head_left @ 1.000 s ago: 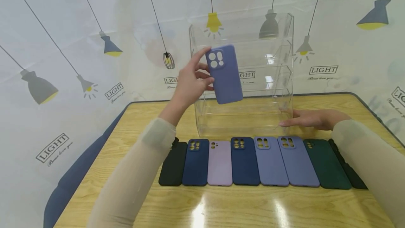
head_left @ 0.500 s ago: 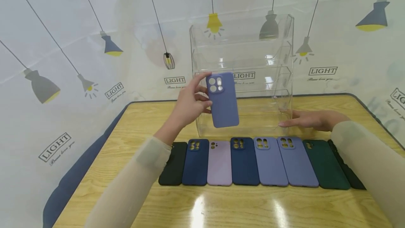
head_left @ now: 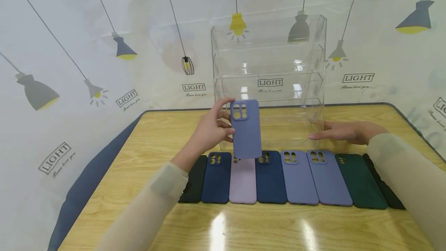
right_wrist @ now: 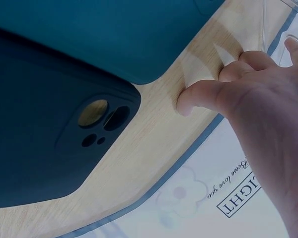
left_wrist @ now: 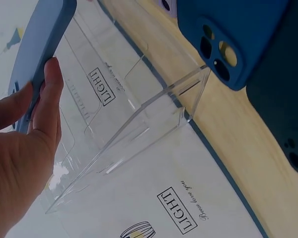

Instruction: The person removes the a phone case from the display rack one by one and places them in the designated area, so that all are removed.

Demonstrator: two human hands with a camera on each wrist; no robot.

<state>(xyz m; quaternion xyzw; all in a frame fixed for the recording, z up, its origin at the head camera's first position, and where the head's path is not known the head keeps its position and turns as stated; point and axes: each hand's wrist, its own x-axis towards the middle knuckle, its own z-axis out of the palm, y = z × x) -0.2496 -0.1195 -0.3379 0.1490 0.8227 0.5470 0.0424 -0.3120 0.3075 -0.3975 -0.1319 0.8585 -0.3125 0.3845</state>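
Note:
My left hand pinches a periwinkle phone case by its left edge, upright, camera cut-outs at the top. The case hangs just above the row of phone cases and in front of the clear acrylic shelf rack. In the left wrist view my thumb and fingers clasp the case's edge, with the rack behind. My right hand lies flat on the wooden table, fingers touching the rack's lower right corner; in the right wrist view the fingers rest on the wood.
Several cases lie side by side near the table's front: black, navy, lilac, navy, two periwinkle, dark green, black at far right. A lamp-patterned white backdrop surrounds the table.
My left hand has lowered the periwinkle case from the rack's upper shelves down to just above the row of cases. The right hand has stayed put.

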